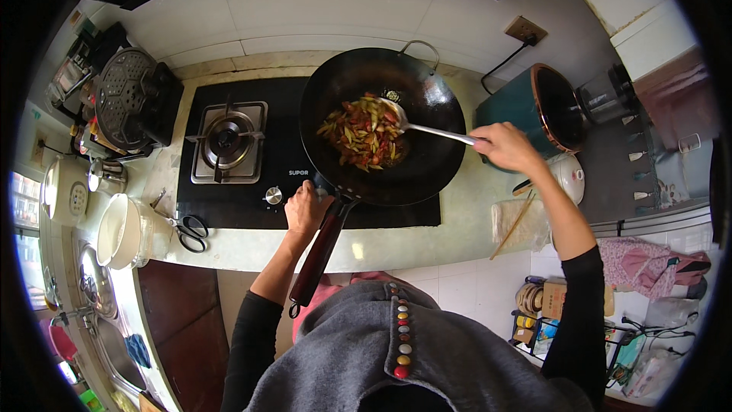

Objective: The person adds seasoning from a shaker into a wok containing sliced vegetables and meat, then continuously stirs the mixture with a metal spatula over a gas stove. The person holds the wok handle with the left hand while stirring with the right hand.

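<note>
My right hand (506, 147) grips the handle of a metal cooking spatula (437, 131). Its head rests among chopped green and reddish food pieces (366, 134) in a dark wok (434, 166). The wok sits over the right side of a black glass gas cooktop (229, 209), hiding the burner beneath. My left hand (306, 209) is at the cooktop's front, left of the wok's long dark handle (323, 252). Its fingers bend down to the surface; whatever is under them is hidden. Left of that hand is a silver control knob (274, 195).
Open burner (226, 136) at left. Black-handled scissors (191, 233) and a cream container (117, 232) lie farther left. To the right stand a green bin-like vessel (506, 109), a white appliance (566, 178) and wooden chopsticks (513, 226) on a folded cloth (509, 214).
</note>
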`<state>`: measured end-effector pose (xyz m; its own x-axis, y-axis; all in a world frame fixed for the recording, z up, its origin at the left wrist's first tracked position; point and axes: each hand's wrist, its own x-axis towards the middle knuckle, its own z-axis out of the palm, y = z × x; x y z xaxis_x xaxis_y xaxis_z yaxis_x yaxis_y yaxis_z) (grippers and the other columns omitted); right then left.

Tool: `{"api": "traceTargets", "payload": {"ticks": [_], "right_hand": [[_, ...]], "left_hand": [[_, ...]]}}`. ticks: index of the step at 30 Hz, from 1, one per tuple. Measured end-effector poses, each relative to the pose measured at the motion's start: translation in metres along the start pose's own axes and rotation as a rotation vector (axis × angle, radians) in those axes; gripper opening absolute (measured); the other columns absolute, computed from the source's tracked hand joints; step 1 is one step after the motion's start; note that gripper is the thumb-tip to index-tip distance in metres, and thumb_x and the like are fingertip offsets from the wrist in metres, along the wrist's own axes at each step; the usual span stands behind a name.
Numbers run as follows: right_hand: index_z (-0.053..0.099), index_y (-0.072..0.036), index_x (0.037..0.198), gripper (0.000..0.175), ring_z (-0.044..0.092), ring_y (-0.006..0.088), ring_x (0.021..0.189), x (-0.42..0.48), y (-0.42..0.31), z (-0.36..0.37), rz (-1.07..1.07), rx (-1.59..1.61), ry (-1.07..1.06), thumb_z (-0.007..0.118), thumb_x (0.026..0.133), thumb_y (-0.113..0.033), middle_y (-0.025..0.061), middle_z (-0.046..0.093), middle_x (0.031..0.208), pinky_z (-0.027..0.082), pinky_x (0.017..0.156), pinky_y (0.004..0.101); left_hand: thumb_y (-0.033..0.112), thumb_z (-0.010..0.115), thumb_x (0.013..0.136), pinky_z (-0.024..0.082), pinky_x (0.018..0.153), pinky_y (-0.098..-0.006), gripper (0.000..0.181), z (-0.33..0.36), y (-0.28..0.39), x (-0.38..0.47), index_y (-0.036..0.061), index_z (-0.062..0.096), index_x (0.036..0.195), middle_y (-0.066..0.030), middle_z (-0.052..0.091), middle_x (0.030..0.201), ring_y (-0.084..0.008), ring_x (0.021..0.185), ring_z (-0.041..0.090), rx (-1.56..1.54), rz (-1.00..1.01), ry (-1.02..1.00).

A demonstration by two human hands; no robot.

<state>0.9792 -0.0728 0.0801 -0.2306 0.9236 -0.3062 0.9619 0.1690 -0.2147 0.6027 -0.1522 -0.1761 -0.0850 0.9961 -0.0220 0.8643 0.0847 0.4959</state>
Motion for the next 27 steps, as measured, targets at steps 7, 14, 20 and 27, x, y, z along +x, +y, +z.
{"api": "traceTargets", "payload": {"ticks": [7,14,20,27], "right_hand": [[0.074,-0.011,0.114,0.027,0.067,0.0403,0.085,-0.031,-0.026,-0.024,-0.085,-0.132,0.225,0.069,0.090,-0.022,0.0205,0.071,0.086,0.053,0.078,0.0478],[0.074,-0.004,0.109,0.026,0.061,0.0217,0.058,-0.038,0.003,-0.066,0.205,0.051,-0.351,0.064,0.091,-0.020,0.0118,0.067,0.070,0.048,0.056,0.0370],[0.070,-0.005,0.099,0.023,0.045,0.0040,0.051,-0.022,-0.016,0.011,0.223,0.682,-0.493,0.064,0.097,-0.027,-0.0004,0.059,0.071,0.032,0.042,0.0220],[0.066,-0.004,0.113,0.027,0.044,0.0035,0.054,-0.046,-0.041,0.023,0.371,0.964,-0.373,0.058,0.102,-0.027,-0.0013,0.056,0.075,0.030,0.043,0.0211]], "left_hand": [[0.040,0.081,0.075,0.057,0.065,-0.0482,0.048,0.002,-0.006,0.000,0.0058,0.053,0.095,-0.0177,0.070,0.088,-0.0391,0.079,0.070,0.057,0.053,0.000],[0.041,0.081,0.076,0.056,0.063,-0.0472,0.050,0.001,-0.005,-0.002,0.0051,0.052,0.096,-0.0176,0.070,0.087,-0.0388,0.078,0.070,0.052,0.058,0.013],[0.041,0.082,0.075,0.056,0.062,-0.0469,0.054,0.004,-0.004,-0.002,0.0046,0.050,0.097,-0.0179,0.069,0.086,-0.0389,0.076,0.070,0.024,0.097,0.021],[0.041,0.083,0.074,0.057,0.061,-0.0464,0.054,-0.004,-0.004,-0.003,0.0046,0.050,0.097,-0.0196,0.070,0.087,-0.0389,0.076,0.070,-0.023,0.050,-0.024]]}}
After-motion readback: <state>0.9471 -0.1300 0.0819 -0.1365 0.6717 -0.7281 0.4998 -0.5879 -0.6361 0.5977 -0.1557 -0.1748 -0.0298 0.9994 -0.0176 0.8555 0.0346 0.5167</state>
